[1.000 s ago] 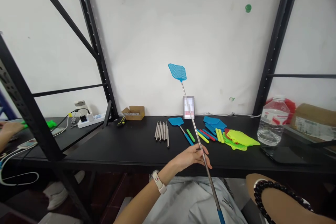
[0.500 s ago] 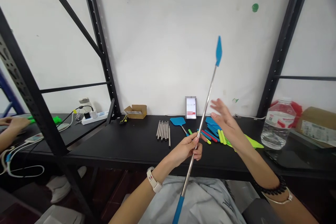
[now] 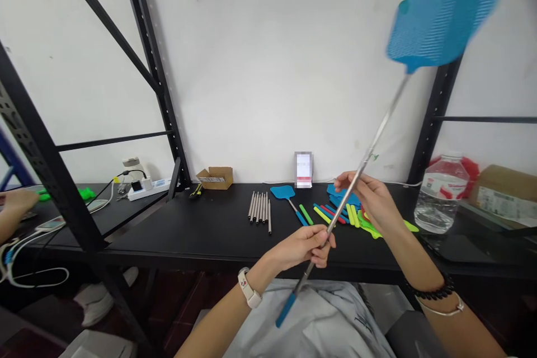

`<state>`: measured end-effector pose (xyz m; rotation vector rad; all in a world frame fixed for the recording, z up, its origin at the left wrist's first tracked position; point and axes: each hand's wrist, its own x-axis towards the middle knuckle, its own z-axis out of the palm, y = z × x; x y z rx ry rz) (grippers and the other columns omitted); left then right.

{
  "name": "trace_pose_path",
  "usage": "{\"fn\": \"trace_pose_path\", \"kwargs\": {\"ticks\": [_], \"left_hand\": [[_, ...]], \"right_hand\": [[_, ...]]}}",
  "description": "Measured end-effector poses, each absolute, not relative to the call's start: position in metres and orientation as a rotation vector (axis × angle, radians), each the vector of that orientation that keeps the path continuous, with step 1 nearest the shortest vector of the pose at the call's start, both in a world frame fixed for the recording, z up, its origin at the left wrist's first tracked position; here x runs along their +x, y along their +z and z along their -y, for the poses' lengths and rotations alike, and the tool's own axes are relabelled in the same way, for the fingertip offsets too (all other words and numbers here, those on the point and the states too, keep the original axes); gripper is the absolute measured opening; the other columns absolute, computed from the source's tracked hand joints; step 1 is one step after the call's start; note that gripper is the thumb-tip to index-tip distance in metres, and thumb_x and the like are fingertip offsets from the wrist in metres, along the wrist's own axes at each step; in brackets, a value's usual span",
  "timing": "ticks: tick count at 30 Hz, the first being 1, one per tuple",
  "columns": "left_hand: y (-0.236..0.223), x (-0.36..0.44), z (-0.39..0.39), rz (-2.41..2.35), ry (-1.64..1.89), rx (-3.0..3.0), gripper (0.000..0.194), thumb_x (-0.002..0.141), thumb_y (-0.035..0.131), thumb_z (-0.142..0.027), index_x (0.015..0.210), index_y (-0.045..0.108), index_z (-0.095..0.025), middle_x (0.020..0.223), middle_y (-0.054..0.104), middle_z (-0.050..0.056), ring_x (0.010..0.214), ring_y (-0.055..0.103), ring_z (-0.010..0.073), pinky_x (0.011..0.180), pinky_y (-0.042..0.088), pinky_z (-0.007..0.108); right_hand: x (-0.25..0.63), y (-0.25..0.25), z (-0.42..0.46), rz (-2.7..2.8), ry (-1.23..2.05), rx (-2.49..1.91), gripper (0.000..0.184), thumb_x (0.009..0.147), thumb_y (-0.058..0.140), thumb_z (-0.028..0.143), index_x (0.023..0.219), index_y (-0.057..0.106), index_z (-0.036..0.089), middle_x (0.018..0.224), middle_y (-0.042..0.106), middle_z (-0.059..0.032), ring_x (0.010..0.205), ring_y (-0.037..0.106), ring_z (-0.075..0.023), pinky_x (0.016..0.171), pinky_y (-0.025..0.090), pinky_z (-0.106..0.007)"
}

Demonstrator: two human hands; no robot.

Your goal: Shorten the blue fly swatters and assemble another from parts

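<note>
A telescopic fly swatter slants up to the right above the table, its blue mesh head (image 3: 436,31) high against the wall. My left hand (image 3: 308,243) is closed round the lower part of its silver metal rod (image 3: 384,126). Farther up the rod, the fingers of my right hand (image 3: 373,196) close about it. The blue handle grip (image 3: 286,310) hangs low over my lap. Behind my hands lie a second, shorter blue fly swatter (image 3: 282,192), a pile of blue swatter heads (image 3: 346,198) and several coloured grips (image 3: 353,216).
Several metal rods (image 3: 260,208) lie left of the middle. Along the back are a small cardboard box (image 3: 216,178) and a phone (image 3: 304,170). A water bottle (image 3: 440,196) stands at the right. Another person's hand (image 3: 19,204) is at the far left, near a power strip (image 3: 149,189).
The swatter has tilted further right and its head has turned from edge-on to broad side. My right hand has come from beside the rod to grasp it. The lower grip has risen.
</note>
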<state>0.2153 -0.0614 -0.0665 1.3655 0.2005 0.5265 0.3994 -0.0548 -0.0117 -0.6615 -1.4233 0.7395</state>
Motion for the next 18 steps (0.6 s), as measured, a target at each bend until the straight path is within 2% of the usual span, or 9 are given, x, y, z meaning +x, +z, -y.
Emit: {"fn": "trace_pose_path", "kwargs": {"ticks": [5, 9, 12, 15, 18], "left_hand": [[-0.067, 0.212, 0.054, -0.225, 0.609, 1.339, 0.028, 0.086, 0.044, -0.038, 0.075, 0.045, -0.013, 0.049, 0.022, -0.008, 0.042, 0.018, 0.0036, 0.047, 0.017, 0.021], [-0.062, 0.208, 0.054, -0.251, 0.626, 1.345, 0.027, 0.086, 0.043, -0.038, 0.076, 0.045, -0.013, 0.049, 0.024, -0.008, 0.042, 0.019, 0.0036, 0.047, 0.019, 0.02], [-0.06, 0.207, 0.057, -0.284, 0.539, 1.434, 0.029, 0.086, 0.042, -0.041, 0.081, 0.047, -0.013, 0.052, 0.033, -0.006, 0.045, 0.032, 0.0052, 0.052, 0.029, 0.022], [-0.061, 0.202, 0.053, -0.314, 0.326, 1.639, 0.031, 0.082, 0.047, -0.045, 0.087, 0.049, -0.014, 0.06, 0.048, -0.001, 0.058, 0.048, 0.01, 0.061, 0.036, 0.025], [-0.063, 0.191, 0.04, -0.362, 0.175, 1.884, 0.033, 0.078, 0.052, -0.047, 0.083, 0.05, -0.015, 0.068, 0.055, 0.002, 0.067, 0.051, 0.0112, 0.068, 0.037, 0.024]], "right_hand": [[0.404, -0.004, 0.062, 1.547, 0.822, -0.669, 0.027, 0.081, 0.052, 0.032, 0.104, 0.06, 0.02, 0.092, 0.064, -0.0059, 0.083, 0.059, -0.0183, 0.082, 0.043, -0.034], [0.401, -0.006, 0.06, 1.583, 0.804, -0.666, 0.031, 0.081, 0.053, 0.035, 0.109, 0.055, 0.021, 0.082, 0.063, -0.0039, 0.083, 0.058, -0.0186, 0.083, 0.042, -0.035], [0.405, -0.006, 0.059, 1.509, 0.702, -0.636, 0.029, 0.081, 0.053, 0.038, 0.103, 0.057, 0.021, 0.07, 0.058, -0.0019, 0.072, 0.056, -0.0165, 0.075, 0.045, -0.033], [0.418, 0.001, 0.063, 1.394, 0.616, -0.541, 0.025, 0.079, 0.056, 0.036, 0.099, 0.059, 0.02, 0.066, 0.055, -0.0009, 0.066, 0.054, -0.0147, 0.066, 0.045, -0.029], [0.437, 0.01, 0.07, 1.252, 0.512, -0.419, 0.018, 0.078, 0.059, 0.029, 0.092, 0.061, 0.018, 0.064, 0.055, -0.0015, 0.062, 0.053, -0.0129, 0.063, 0.043, -0.027]]}}
